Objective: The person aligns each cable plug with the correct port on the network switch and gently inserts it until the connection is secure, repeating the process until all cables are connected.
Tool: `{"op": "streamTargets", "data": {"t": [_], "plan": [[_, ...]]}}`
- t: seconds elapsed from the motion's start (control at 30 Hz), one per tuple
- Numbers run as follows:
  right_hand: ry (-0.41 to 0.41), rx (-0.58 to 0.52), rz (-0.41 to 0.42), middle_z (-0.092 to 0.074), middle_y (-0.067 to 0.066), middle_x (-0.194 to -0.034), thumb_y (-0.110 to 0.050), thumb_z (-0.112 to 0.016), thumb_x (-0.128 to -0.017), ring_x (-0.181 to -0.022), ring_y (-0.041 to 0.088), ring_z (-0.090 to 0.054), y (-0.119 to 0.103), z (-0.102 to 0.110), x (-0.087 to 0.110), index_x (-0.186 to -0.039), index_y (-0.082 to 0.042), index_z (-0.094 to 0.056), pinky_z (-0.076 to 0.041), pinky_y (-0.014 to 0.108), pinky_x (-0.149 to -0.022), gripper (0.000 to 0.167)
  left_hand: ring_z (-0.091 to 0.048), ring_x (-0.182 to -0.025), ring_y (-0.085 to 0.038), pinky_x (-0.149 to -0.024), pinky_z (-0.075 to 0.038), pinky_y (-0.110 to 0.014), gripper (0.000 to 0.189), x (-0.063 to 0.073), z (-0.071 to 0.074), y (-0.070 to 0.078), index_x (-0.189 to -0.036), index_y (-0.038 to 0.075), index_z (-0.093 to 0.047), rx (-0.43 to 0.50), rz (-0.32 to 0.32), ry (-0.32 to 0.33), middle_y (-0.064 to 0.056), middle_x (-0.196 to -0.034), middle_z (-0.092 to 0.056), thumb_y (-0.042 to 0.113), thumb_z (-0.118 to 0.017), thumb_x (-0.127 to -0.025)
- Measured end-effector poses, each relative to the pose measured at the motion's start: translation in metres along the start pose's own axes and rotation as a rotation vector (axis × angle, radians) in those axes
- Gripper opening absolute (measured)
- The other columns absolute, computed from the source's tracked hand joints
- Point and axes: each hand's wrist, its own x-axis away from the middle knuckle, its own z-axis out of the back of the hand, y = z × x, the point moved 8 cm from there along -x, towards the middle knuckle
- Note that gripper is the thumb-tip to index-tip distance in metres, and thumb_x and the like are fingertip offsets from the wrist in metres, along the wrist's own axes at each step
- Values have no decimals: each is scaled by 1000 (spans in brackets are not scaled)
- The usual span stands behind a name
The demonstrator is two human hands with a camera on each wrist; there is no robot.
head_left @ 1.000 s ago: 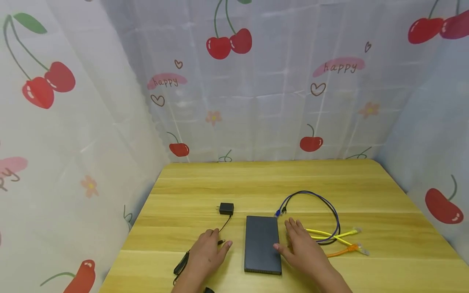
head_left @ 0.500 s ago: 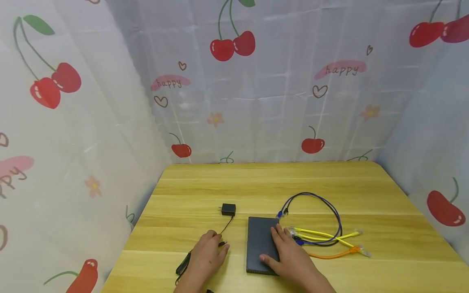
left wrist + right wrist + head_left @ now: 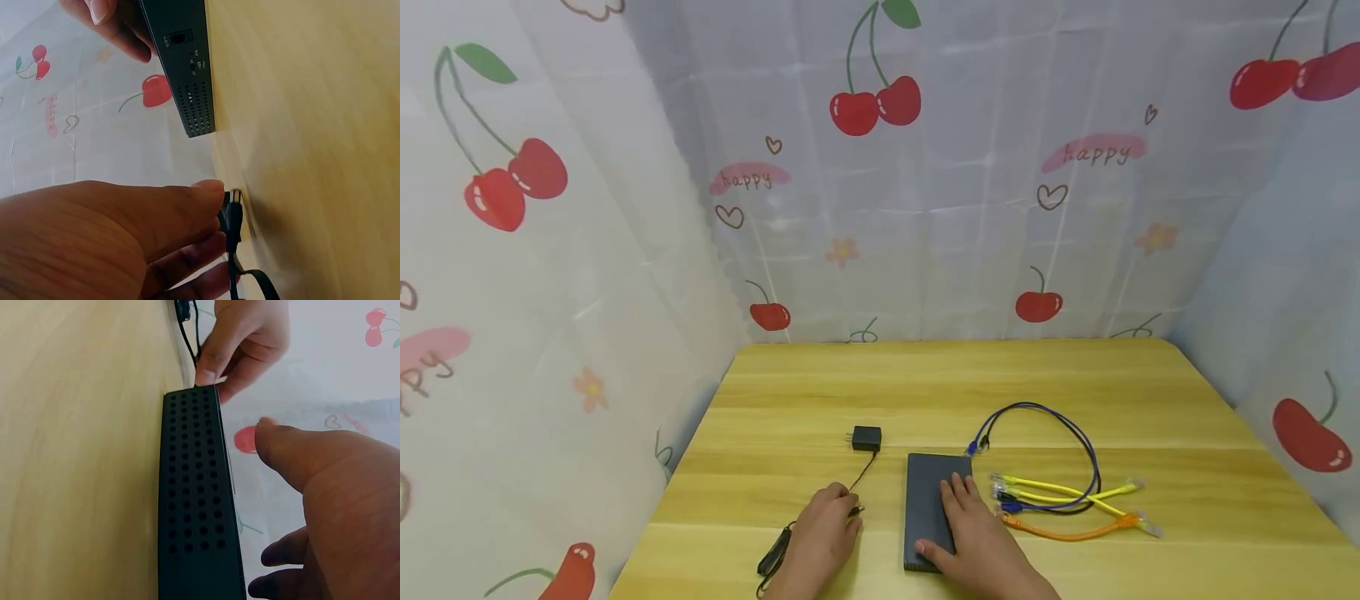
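A flat dark-grey metal box [image 3: 927, 502] lies on the wooden table, long side running away from me. My right hand [image 3: 981, 537] spreads over its right half with fingers extended, as the head view has it. In the right wrist view, one side of the box [image 3: 194, 487] shows rows of round holes. Another side, in the left wrist view, has a round power socket [image 3: 179, 38]. To the left of the box, my left hand [image 3: 823, 533] pinches the black barrel plug [image 3: 234, 219] of a power cable between thumb and fingers, tip pointing out.
The black power adapter [image 3: 867, 438] lies beyond my left hand, its cable bundle [image 3: 773, 554] beside the left wrist. Right of the box are a blue network cable [image 3: 1078, 433], a black one along it, yellow cables [image 3: 1060, 487] and an orange cable [image 3: 1071, 536]. Cherry-print curtains [image 3: 925, 217] enclose the table.
My right hand has moved left from beside the box onto its top. The left thumb has drawn in towards the plug. The box and cables stay in place.
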Motion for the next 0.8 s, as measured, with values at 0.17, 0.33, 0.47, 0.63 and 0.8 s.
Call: {"op": "streamTargets", "data": {"t": [0.17, 0.33, 0.47, 0.63, 0.8], "plan": [[-10, 26, 21, -29, 31, -156, -73, -57, -86, -144, 52, -24, -1, -3, 4, -149, 4, -41, -35, 67, -103, 101, -63, -87, -21, -72, -54, -34, 21, 0, -4, 3, -100, 7, -78, 18, -9, -14, -1, -98, -67, 15, -82, -81], [1, 56, 36, -31, 30, -156, -77, -54, -84, -143, 55, -23, -7, -5, 4, -149, 2, -43, -36, 66, -103, 102, -63, -86, -23, -72, -55, -38, 21, -1, -6, -4, -98, 5, -78, 26, 37, -36, -3, -97, -67, 12, -83, -79], [15, 103, 27, -32, 28, -156, -80, -53, -82, -140, 62, -20, -12, -8, 3, -149, -3, -46, -36, 68, -102, 102, -63, -86, -24, -73, -55, -38, 21, -1, -7, -6, -99, 5, -78, 39, 28, -36, -4, -97, -68, 6, -81, -78], [17, 147, 41, -32, 27, -156, -81, -52, -82, -139, 65, -17, -15, -12, 3, -148, -6, -48, -38, 68, -100, 100, -63, -83, -22, -71, -55, -36, 16, -2, -8, -5, -96, 8, -79, 12, 19, -6, -1, -92, -68, 3, -78, -81], [35, 157, 43, -30, 27, -158, -82, -51, -81, -139, 65, -15, -15, -14, 1, -148, -9, -48, -40, 68, -98, 99, -61, -80, -18, -69, -54, -34, 12, -2, -6, -8, -93, 11, -80, -11, 18, 14, 2, -88, -66, 5, -78, -82]]}}
